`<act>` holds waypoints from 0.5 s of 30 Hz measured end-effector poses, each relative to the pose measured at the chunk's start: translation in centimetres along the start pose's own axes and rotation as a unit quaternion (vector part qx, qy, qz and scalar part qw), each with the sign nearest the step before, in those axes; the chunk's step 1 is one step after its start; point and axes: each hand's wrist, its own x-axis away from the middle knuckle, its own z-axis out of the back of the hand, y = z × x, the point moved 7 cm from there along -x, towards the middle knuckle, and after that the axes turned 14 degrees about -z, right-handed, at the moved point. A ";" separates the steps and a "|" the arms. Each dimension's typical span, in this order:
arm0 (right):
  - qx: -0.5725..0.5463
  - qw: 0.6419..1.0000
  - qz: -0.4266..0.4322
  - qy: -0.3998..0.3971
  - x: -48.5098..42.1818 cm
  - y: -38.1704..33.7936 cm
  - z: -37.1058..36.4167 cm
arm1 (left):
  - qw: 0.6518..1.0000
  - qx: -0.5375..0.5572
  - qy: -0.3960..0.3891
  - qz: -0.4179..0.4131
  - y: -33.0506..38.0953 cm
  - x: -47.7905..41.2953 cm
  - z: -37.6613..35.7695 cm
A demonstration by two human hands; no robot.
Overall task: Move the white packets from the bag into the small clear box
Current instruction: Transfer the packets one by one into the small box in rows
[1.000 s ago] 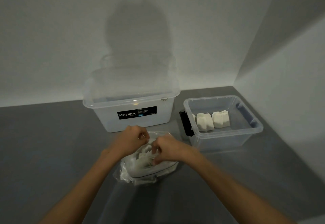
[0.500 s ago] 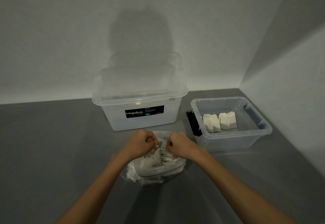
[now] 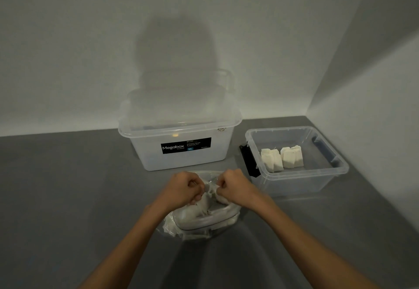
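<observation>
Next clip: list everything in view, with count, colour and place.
bag: one, clear, on the surface, front centre
packets in bag: count unclear, white
small box: one, clear, dark latches, right of the bag
packets in small box: several, white, standing in two groups
large box: one, translucent, black Megabox label, behind the bag
surface: one, grey
walls: two, pale, meeting at a corner
left hand: grips the bag's top
right hand: grips the bag's top
</observation>
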 end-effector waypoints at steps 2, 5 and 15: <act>-0.041 0.999 -0.001 0.027 0.2 0.0 1.6 | 0.999 0.042 0.024 0.011 0.2 0.3 0.3; -0.177 0.984 -0.015 0.029 0.8 0.2 3.8 | 0.993 0.099 0.060 0.022 0.4 0.7 0.8; -0.571 0.814 -0.069 -0.076 1.7 0.6 4.5 | 0.932 0.343 0.099 0.058 2.4 1.1 0.7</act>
